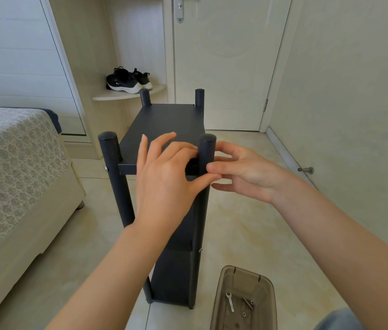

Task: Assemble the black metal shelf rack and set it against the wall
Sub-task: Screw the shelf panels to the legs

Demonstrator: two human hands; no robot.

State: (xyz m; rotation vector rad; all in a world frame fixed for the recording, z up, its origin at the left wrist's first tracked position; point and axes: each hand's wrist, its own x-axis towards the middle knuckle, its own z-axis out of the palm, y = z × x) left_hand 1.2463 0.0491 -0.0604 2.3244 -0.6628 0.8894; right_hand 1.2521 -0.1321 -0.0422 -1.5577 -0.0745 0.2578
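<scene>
The black metal shelf rack [164,120] stands upright on the tiled floor in front of me, four round posts rising above its top shelf. My left hand [164,172] lies over the front edge of the top shelf, fingers curled at the near right post [206,151] and thumb under the edge. My right hand [243,170] is at the same post from the right, thumb and fingers pinched together against it at shelf height. Whatever the fingertips pinch is too small to see. A silver bolt head shows on the near left post [109,151].
A brown translucent plastic bin [226,306] at my lower right holds a small spanner [230,302] and several bolts and nuts. A bed [16,167] is on the left. A closed door [224,63] and a wall with a door stop [306,170] are ahead and right. Black sneakers [128,79] sit on a corner ledge.
</scene>
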